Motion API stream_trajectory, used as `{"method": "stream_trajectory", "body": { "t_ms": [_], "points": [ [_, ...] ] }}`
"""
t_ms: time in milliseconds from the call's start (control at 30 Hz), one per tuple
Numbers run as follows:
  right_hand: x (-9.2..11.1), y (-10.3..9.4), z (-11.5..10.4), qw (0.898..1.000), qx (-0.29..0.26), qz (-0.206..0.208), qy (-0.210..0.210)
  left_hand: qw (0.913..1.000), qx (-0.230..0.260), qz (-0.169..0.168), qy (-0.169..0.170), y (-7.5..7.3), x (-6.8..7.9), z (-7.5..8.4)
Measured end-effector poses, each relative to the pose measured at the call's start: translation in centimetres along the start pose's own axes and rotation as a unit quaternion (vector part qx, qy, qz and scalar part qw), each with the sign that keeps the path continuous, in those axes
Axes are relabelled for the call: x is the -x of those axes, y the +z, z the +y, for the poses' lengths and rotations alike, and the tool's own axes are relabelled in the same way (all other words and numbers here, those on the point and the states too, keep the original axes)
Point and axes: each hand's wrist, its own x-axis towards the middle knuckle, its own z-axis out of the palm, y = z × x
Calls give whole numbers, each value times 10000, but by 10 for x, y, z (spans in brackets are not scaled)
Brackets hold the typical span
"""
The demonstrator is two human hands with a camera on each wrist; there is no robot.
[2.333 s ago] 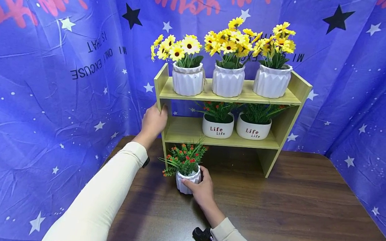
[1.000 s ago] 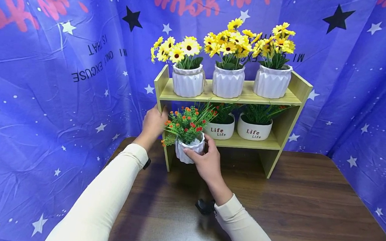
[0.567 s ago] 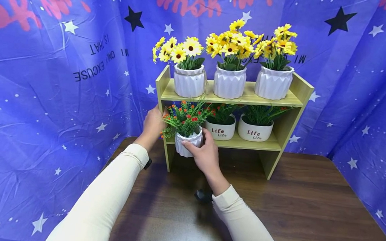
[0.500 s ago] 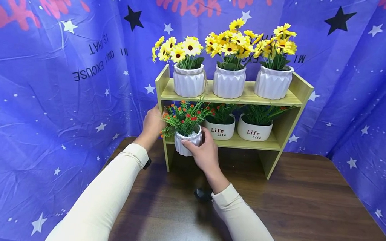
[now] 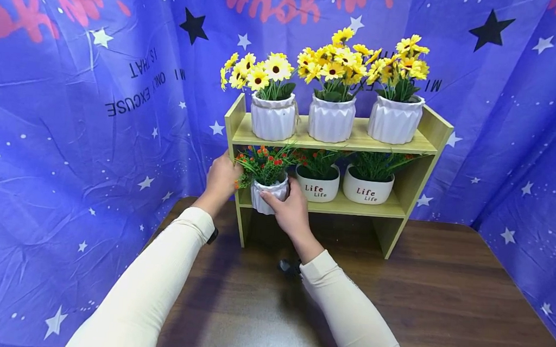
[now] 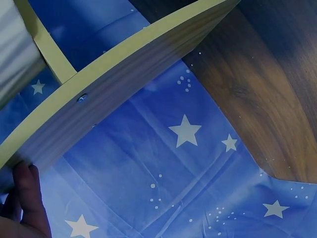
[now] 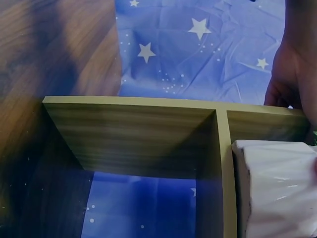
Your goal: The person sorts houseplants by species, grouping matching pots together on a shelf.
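My right hand (image 5: 292, 210) grips a white fluted flowerpot (image 5: 262, 199) with green leaves and small red-orange flowers (image 5: 266, 163). Thumb in front, it holds the pot upright at the left end of the wooden shelf's (image 5: 354, 205) middle board. In the right wrist view the white pot (image 7: 280, 191) is beside that board's edge. My left hand (image 5: 221, 181) holds the shelf's left side panel; in the left wrist view its fingers (image 6: 29, 196) lie against the panel's outer face (image 6: 106, 106). To the pot's right stand two white planters marked "Life", a nearer one (image 5: 316, 193) and a farther one (image 5: 367, 193).
Three white pots of yellow flowers stand along the top board: left (image 5: 273, 121), middle (image 5: 331, 123) and right (image 5: 394, 124). The shelf stands on a dark wooden table (image 5: 434, 300), before a blue star-printed curtain (image 5: 86, 180).
My right hand has lifted the flowerpot from the table up to the middle board and moved it inward, under the top board. My left hand has stayed on the side panel.
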Motion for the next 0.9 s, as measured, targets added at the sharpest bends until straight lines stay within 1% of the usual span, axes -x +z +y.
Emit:
{"method": "stream_trajectory", "body": {
  "t_ms": [233, 433, 700, 900],
  "points": [
    [-8, 8, 2, 10000, -26, 86, 7, 9999, -103, -85, -13, 0, 1, 0],
    [-15, 11, 2, 10000, -36, 86, -9, 10000, -38, -37, -67, 1, 0, 1],
    [-22, 16, 4, 9998, -69, 182, -38, 9999, 52, 54, 78, 1, 0, 0],
    [-26, 22, 6, 9996, -141, 246, 2, 9999, 6, 81, 73, 1, 1, 1]
  ]
}}
